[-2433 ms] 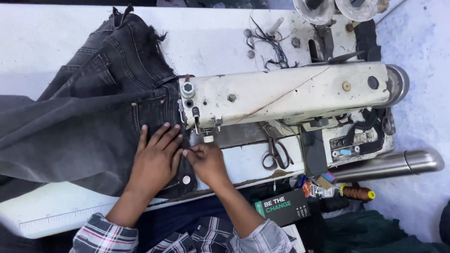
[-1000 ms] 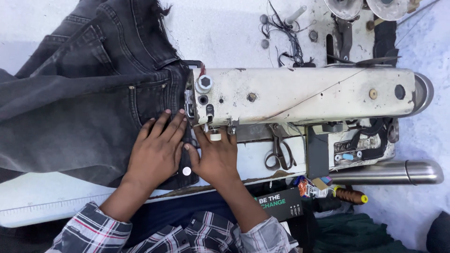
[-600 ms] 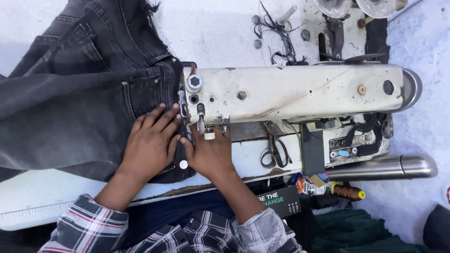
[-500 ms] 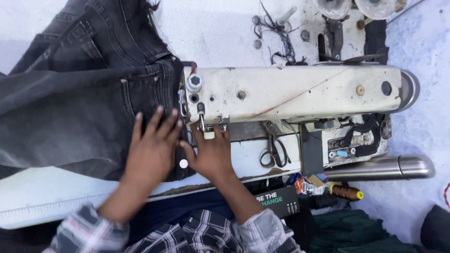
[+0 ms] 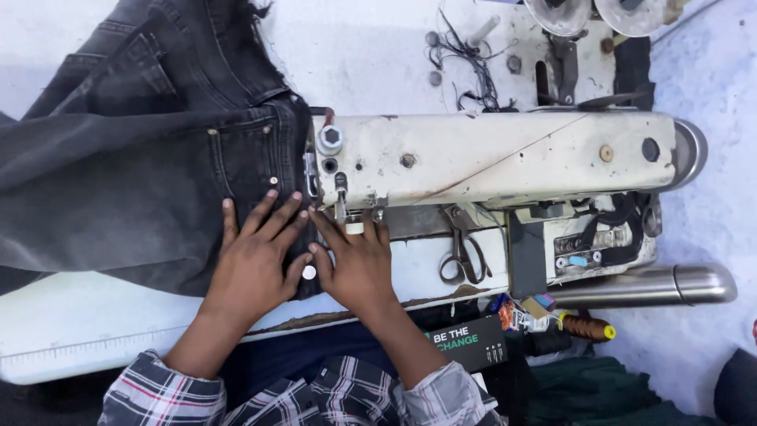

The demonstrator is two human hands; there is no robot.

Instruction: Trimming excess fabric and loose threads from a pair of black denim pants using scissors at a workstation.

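Since the earlier frames, both hands have slid a little further up the dark jeans (image 5: 142, 181) toward the needle, and the waistband now sits tighter against the head of the white sewing machine (image 5: 489, 158). Left hand (image 5: 256, 260) lies flat with fingers spread, pressing the denim down just left of the needle. Right hand (image 5: 355, 264) is also flat and open, fingertips touching the fabric edge right under the presser foot. Jeans spread from the tabletop's (image 5: 87, 331) left edge to the machine head. Scissors (image 5: 461, 252) rest on the machine bed, right of the hands, near a steel cylinder (image 5: 654, 285) by the right edge
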